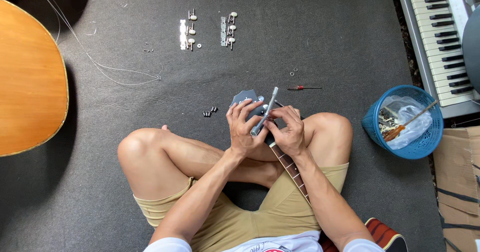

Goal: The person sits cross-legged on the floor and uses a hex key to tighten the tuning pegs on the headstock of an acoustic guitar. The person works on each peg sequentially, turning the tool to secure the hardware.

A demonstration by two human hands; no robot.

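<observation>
I sit cross-legged on a dark grey mat with a guitar across my lap. Its neck (292,169) runs up between my legs to a dark headstock (243,98). My left hand (244,128) wraps the headstock from the left. My right hand (287,129) grips it from the right, its fingers pinching a slim silver tool (268,107) that stands tilted against the headstock. Both hands touch each other over the headstock, hiding most of it.
Two sets of removed tuning machines (188,29) (228,29) lie ahead on the mat, with small screws (210,111), washers (293,72) and a red-handled screwdriver (302,87). Another guitar's body (27,77) lies left, loose strings beside it. A blue basket (405,128) and keyboard (440,37) sit right.
</observation>
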